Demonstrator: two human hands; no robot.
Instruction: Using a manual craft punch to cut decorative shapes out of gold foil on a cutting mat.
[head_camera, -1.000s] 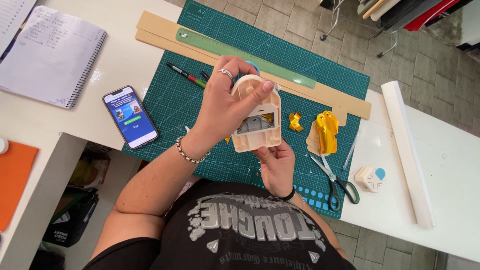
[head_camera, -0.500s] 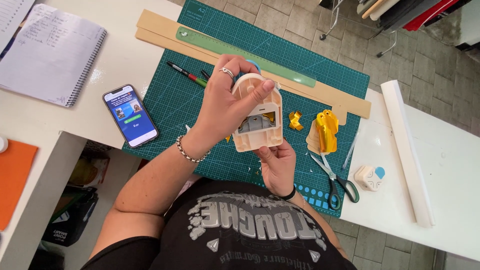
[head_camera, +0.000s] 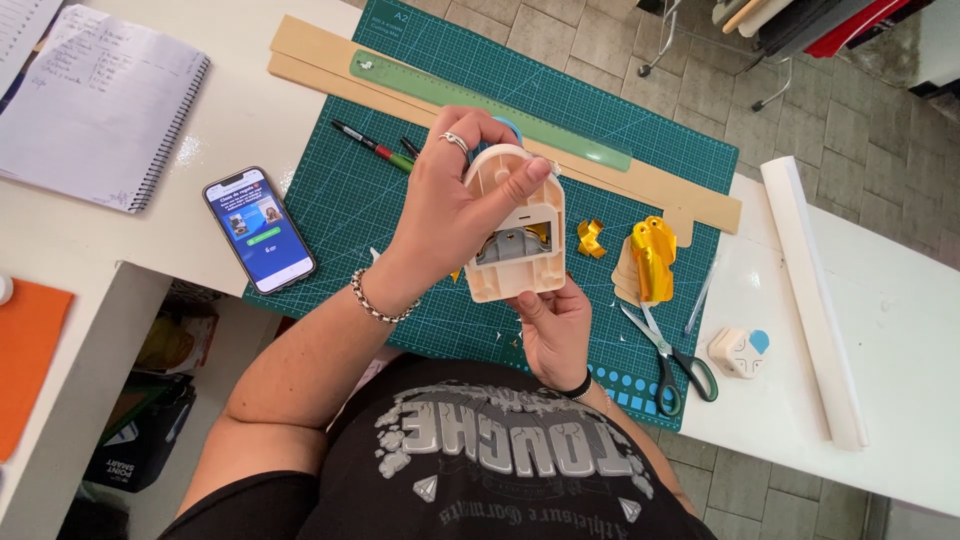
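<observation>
A cream plastic craft punch (head_camera: 517, 240) is held upside down above the green cutting mat (head_camera: 350, 200), its grey metal inside showing. My left hand (head_camera: 450, 215), with a ring and a beaded bracelet, grips the punch from the top and left. My right hand (head_camera: 553, 325) holds its lower edge from below, fingers pinched at the bottom rim. A little yellow shows inside the punch. To its right on the mat lie a small gold foil piece (head_camera: 590, 238) and a crumpled gold foil strip (head_camera: 652, 257) on cream card pieces.
Scissors (head_camera: 670, 355) and a small cream punch (head_camera: 738, 352) lie at the right. A green ruler (head_camera: 480, 105) on tan board strips, pens (head_camera: 372, 147), a phone (head_camera: 259, 229), a spiral notebook (head_camera: 95, 105), an orange sheet (head_camera: 25, 360) and a white roll (head_camera: 812, 300) surround the mat.
</observation>
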